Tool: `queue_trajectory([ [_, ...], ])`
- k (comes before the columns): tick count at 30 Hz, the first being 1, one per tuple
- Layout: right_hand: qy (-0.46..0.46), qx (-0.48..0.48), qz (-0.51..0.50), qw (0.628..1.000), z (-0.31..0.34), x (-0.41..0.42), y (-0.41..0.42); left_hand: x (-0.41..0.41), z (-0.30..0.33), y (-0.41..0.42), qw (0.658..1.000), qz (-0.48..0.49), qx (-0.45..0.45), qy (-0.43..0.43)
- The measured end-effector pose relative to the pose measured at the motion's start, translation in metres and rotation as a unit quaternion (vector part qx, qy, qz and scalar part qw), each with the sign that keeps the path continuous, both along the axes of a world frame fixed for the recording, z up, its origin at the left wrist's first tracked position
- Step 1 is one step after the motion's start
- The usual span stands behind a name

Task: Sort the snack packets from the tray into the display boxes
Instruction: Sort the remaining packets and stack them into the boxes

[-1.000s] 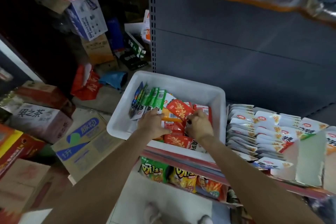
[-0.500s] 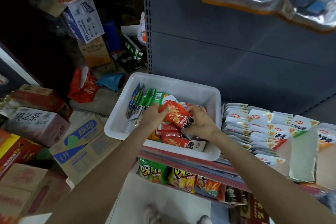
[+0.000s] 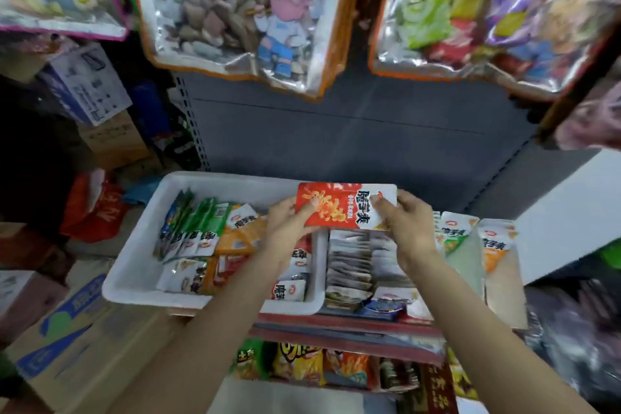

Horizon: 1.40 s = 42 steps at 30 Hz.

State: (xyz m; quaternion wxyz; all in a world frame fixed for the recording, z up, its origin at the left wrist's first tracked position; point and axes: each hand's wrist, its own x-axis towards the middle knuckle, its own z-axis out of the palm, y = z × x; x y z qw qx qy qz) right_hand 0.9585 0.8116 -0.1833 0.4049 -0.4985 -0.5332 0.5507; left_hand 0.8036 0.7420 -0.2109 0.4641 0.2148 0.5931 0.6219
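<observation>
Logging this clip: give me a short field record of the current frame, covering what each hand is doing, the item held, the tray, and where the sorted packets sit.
left hand: pinches the left edge of the red packet
right hand: pinches the packet's white right end
red packet: held flat between both hands, above the tray's right end
white tray: on the shelf, holding green, orange, red and white packets
display box rows: right of the tray, white packets filed upright
lower shelf: more snack bags, blurred
</observation>
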Motion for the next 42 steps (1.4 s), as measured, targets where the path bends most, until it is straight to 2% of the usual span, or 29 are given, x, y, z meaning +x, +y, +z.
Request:
queue_trajectory([
  [2,-0.006,0.068,-0.025,0.997,0.011,0.032,0.014,0.026,0.002,0.014,0.987,-0.055,-0.006,0.150],
  [3,-0.010,0.098,-0.038,0.994,0.018,0.048,0.021,0.038,0.001,0.022,0.966,-0.088,-0.023,0.241],
  [5,-0.033,0.145,-0.060,0.987,0.028,0.077,0.035,0.059,-0.006,0.034,0.901,-0.148,-0.054,0.405],
  [8,-0.100,0.214,-0.063,0.970,0.035,0.114,0.055,0.086,-0.007,0.042,0.776,-0.207,-0.063,0.593],
  [10,-0.169,0.248,-0.040,0.953,0.035,0.132,0.064,0.098,-0.005,0.042,0.714,-0.259,-0.070,0.647],
  [12,-0.233,0.277,0.013,0.932,0.033,0.143,0.066,0.105,-0.004,0.042,0.671,-0.318,-0.105,0.662],
  [14,-0.281,0.284,0.079,0.913,0.027,0.147,0.068,0.110,-0.006,0.039,0.633,-0.355,-0.148,0.672],
  [15,-0.306,0.281,0.113,0.902,0.020,0.147,0.069,0.113,-0.008,0.039,0.628,-0.354,-0.161,0.674],
  [19,-0.368,0.250,0.216,0.869,-0.009,0.139,0.075,0.118,-0.011,0.037,0.635,-0.322,-0.171,0.681],
  [24,-0.491,0.273,0.254,0.787,-0.041,0.126,0.076,0.118,-0.007,0.035,0.628,-0.322,-0.158,0.691],
  [26,-0.507,0.291,0.243,0.774,-0.050,0.124,0.074,0.119,-0.006,0.035,0.628,-0.323,-0.156,0.691],
  [33,-0.490,0.296,0.208,0.793,-0.066,0.120,0.066,0.117,-0.009,0.032,0.643,-0.312,-0.144,0.684],
  [36,-0.438,0.306,0.197,0.822,-0.056,0.110,0.059,0.113,-0.009,0.027,0.691,-0.275,-0.094,0.662],
  [39,-0.365,0.316,0.192,0.854,-0.037,0.088,0.045,0.101,-0.012,0.013,0.745,-0.182,-0.025,0.641],
  [42,-0.315,0.315,0.227,0.866,-0.021,0.052,0.026,0.071,-0.019,-0.006,0.785,-0.098,-0.019,0.612],
])
